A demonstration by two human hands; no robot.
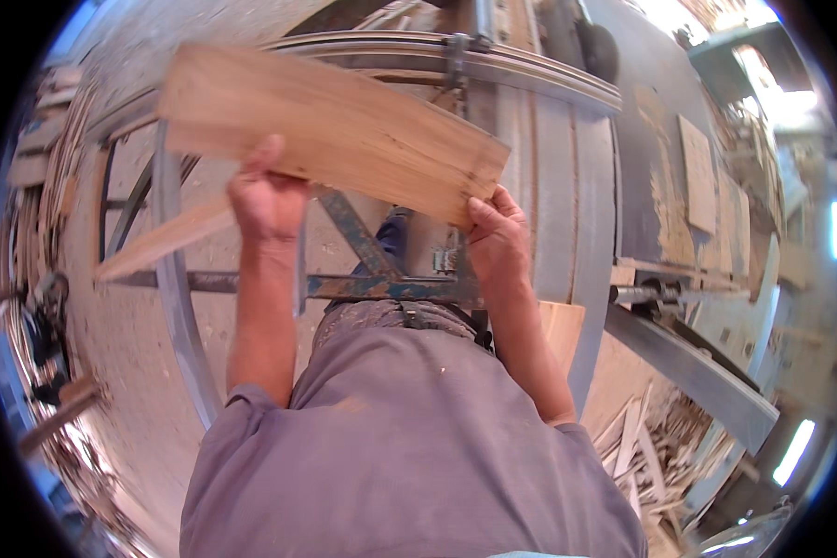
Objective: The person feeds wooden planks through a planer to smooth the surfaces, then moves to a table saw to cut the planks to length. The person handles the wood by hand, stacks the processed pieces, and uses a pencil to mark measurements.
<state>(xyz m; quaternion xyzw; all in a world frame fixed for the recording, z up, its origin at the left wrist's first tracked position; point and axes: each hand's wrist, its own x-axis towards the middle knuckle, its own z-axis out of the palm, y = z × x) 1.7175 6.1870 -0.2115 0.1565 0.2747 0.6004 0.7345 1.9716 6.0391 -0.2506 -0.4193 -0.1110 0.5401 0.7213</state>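
A wide, flat wooden board (335,121) is held up in front of me, tilted so its left end sits farther away than its right. My left hand (268,191) grips its near edge left of the middle, thumb on the upper face and the other fingers hidden beneath. At the board's right end, my right hand (498,219) is closed round the near corner with the thumb on top. Below the board runs the metal frame of a sliding table saw, with a long aluminium fence (549,79) just beyond it.
A narrow wooden piece (172,240) slants across the frame at left. To the right stretches the grey machine table (642,139), with several flat boards (697,172) on it. A metal beam (697,372) juts out at lower right, above a heap of wood offcuts (660,465). Stacked timber lines the far left.
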